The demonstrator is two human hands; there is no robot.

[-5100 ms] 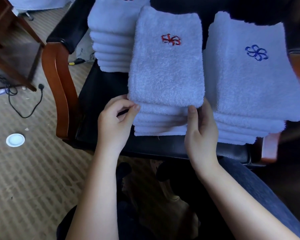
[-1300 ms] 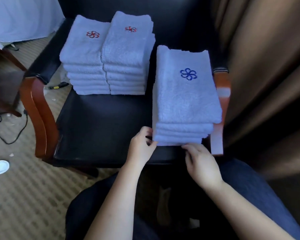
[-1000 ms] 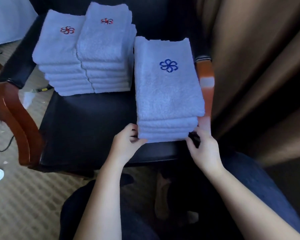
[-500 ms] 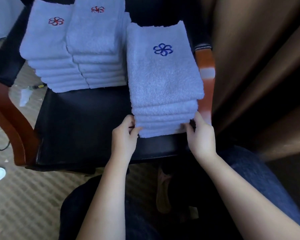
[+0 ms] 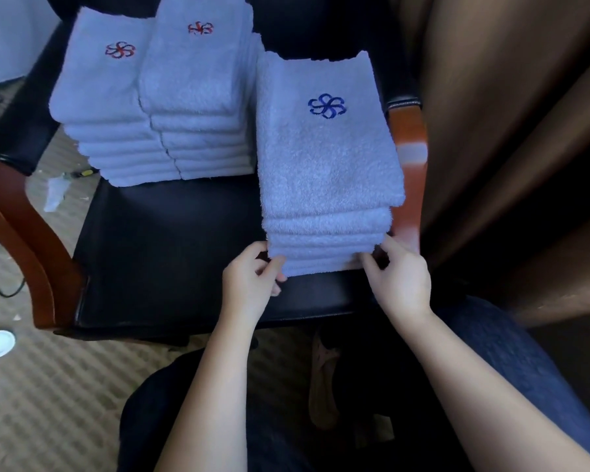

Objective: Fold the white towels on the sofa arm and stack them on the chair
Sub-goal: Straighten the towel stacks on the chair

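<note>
Squaring up a finished pile looks like the step in hand: folding seems done for these towels, and the work is now arranging them on the chair (image 5: 171, 247). The left hand (image 5: 249, 281) pinches the near left corner of the blue-marked pile (image 5: 324, 158), thumb on the front edge and fingers curled beneath. The right hand (image 5: 402, 281) pinches the near right corner the same way, among the lower layers. The hands sit apart, one at each corner.

The next move probably calls for an even push or lift from both corners, so the layers do not shear, until the pile lines up with its neighbours.

At upper left, the first red-marked pile (image 5: 106, 90) stands at the back of the black seat, several folded towels high. Touching it on the right is the second red-marked pile (image 5: 195, 73), a little taller. The blue-marked pile is right of centre, nearer the front edge, just beside the wooden armrest (image 5: 407, 137). Its upper layers overhang the lower ones slightly. All the towels are white, thick and fluffy. No unfolded towel is in view.
</note>
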